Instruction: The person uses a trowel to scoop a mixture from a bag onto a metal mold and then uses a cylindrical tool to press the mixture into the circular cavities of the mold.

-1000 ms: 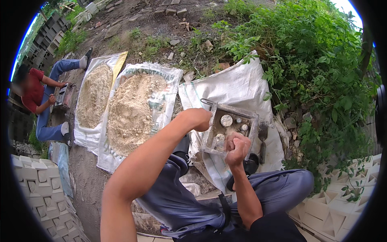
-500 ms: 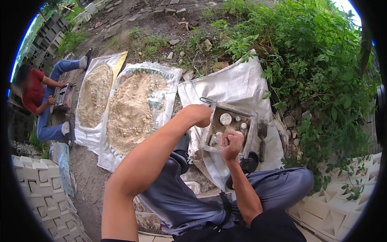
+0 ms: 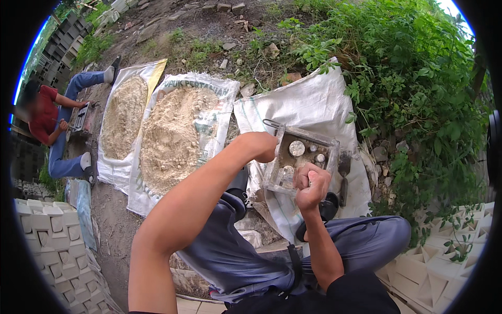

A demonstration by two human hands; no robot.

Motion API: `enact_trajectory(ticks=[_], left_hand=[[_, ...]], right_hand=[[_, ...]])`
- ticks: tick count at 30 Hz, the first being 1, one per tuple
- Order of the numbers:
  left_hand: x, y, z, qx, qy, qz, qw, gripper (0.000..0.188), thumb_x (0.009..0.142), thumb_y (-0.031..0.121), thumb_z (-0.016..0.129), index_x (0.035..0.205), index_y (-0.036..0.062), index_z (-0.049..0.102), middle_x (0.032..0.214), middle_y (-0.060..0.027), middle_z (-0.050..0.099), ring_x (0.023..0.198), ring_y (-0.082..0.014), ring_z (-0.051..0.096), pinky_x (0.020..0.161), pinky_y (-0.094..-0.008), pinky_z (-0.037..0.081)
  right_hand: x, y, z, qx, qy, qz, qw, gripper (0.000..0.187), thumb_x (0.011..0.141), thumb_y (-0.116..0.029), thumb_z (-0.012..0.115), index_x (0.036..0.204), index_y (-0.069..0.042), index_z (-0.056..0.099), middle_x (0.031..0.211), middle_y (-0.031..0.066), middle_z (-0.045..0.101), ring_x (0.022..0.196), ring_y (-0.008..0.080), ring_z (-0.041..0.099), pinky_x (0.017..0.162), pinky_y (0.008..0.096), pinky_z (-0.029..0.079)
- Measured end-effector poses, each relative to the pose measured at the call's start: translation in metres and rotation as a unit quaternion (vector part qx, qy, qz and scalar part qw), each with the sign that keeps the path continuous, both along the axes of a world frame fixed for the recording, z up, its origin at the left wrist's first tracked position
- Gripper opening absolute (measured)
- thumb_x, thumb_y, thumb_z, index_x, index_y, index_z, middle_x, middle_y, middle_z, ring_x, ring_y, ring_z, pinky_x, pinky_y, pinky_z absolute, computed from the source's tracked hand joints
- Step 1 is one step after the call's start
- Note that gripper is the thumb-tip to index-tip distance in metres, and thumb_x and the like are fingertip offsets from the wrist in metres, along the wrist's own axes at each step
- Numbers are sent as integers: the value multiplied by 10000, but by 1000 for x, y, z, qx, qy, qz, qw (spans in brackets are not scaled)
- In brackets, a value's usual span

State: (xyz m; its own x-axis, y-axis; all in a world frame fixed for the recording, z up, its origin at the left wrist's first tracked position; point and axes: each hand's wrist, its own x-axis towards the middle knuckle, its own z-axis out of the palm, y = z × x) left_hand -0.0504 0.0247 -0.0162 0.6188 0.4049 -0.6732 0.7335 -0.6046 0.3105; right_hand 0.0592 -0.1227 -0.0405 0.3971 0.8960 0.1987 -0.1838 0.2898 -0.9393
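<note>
White sacking lies under the box, likely stiff, heavy, best held by its rim; left hand at its left, grip unclear; right hand fisted.

Count: you have two hands, left hand and right hand, at one square box mould. Inside it you can count four round-topped pegs; any behind your right hand cannot be counted. Around you: one trowel, three spread white sacks, two heaps of pale powder. To your left, one co-worker.
</note>
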Motion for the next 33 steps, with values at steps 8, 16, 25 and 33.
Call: enact_trajectory(ticks=[8, 16, 25, 33], left_hand=[[0, 3, -7, -14, 8, 6, 1000, 471, 893, 285, 491, 1300, 53, 443, 1195, -193, 562, 1106, -340, 539, 938, -431, 425], [-2, 5, -8, -17, 23, 19, 999, 455, 894, 280, 487, 1279, 40, 459, 1218, -183, 551, 1123, -335, 527, 953, -425, 417], [2, 7, -7, -9, 17, 15, 1000, 441, 894, 284, 485, 1266, 48, 479, 1195, -189, 563, 1114, -336, 533, 940, -426, 426], [8, 4, -4, 3, 22, 11, 1000, 453, 888, 285, 498, 1279, 58, 466, 1197, -186, 563, 1105, -333, 540, 937, -428, 429]], right_hand=[[-6, -1, -9, -90, 0, -18, 996, 338, 781, -216, 371, 489, -68, 286, 463, 4, 276, 402, 109, 256, 393, 279, 217], [-2, 3, -33, -62, 31, -6, 998, 335, 795, -181, 369, 493, -37, 340, 448, 0, 304, 400, 79, 260, 383, 271, 192], [-2, 9, -41, -50, 20, 7, 999, 342, 805, -181, 373, 502, -26, 355, 444, 0, 308, 397, 80, 265, 381, 270, 194], [2, 6, -38, -63, -25, -8, 998, 340, 789, -190, 371, 482, -60, 302, 449, -2, 266, 392, 109, 253, 383, 283, 242]])
